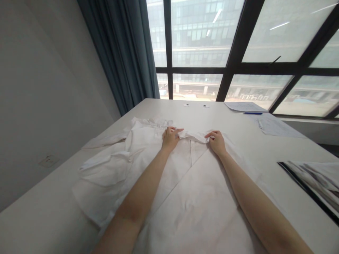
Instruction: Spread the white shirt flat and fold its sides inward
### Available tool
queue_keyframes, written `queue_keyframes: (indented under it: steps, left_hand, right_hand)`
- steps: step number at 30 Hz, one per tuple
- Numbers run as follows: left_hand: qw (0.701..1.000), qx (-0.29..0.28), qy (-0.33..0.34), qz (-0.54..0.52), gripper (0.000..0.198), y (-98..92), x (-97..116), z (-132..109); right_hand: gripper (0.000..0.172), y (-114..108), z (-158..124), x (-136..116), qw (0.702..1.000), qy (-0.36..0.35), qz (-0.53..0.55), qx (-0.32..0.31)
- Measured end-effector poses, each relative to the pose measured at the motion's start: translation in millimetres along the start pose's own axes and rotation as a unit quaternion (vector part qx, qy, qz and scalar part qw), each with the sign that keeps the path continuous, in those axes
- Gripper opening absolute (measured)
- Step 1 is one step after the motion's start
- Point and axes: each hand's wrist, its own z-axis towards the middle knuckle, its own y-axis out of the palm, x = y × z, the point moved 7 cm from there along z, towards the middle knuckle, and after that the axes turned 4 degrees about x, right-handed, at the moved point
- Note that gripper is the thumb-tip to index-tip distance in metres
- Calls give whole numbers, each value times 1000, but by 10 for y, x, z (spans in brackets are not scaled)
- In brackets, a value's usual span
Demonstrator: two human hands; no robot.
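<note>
forearms point(141, 188) over white garment point(198, 204) | left hand point(170, 139), right hand point(216, 141) | both pinching its far edge

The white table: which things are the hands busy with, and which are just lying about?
In use:
white clothing, spread on the table
left hand and right hand, both on its far edge

Just lying about:
sheets of paper
blue pen
black-edged thing at the right, hard to name

no label, brand or number I can read through my camera, faint marks on the far sheet of paper point(245, 106), too small for me to tell
</note>
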Motion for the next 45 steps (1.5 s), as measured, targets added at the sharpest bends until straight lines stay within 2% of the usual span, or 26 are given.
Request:
queue_keyframes:
  steps: [2, 7, 13, 19, 23, 26, 29, 32, 36, 45]
  left_hand:
    - [1000, -7, 29, 0, 36, 3, 53, -15]
    - [991, -65, 121, -4, 42, 64, 209, -58]
    - [985, -94, 143, 17, 39, 93, 260, -96]
    - [960, -123, 251, -2, 45, 91, 489, -214]
    - [954, -141, 266, -12, 36, 139, 506, -239]
    - [959, -137, 246, -23, 30, 149, 475, -207]
    - [974, -114, 192, -31, 25, 108, 407, -139]
    - [994, -55, 94, -27, 31, 0, 254, -62]
    - [999, 22, -38, -22, 23, -104, 19, -36]
    - [986, -17, -118, -120, 52, 59, -122, 15]
  right_hand:
    - [33, 7, -6, -22, 1000, -6, -3, -1]
    - [34, 27, -27, -84, 999, -30, -11, -13]
    - [35, 77, -82, -171, 995, -70, -54, -41]
    - [38, 53, -123, -344, 986, -102, -118, -51]
    - [36, 91, -151, -389, 983, -109, -128, -71]
    - [41, 93, -158, -330, 985, -91, -129, -71]
    - [40, 62, -142, -238, 989, -58, -125, -49]
    - [35, 32, -108, -165, 994, -27, -104, -17]
    - [32, 18, -71, -141, 999, -17, -51, 9]
    - [27, -44, -45, -245, 993, -52, 101, 13]
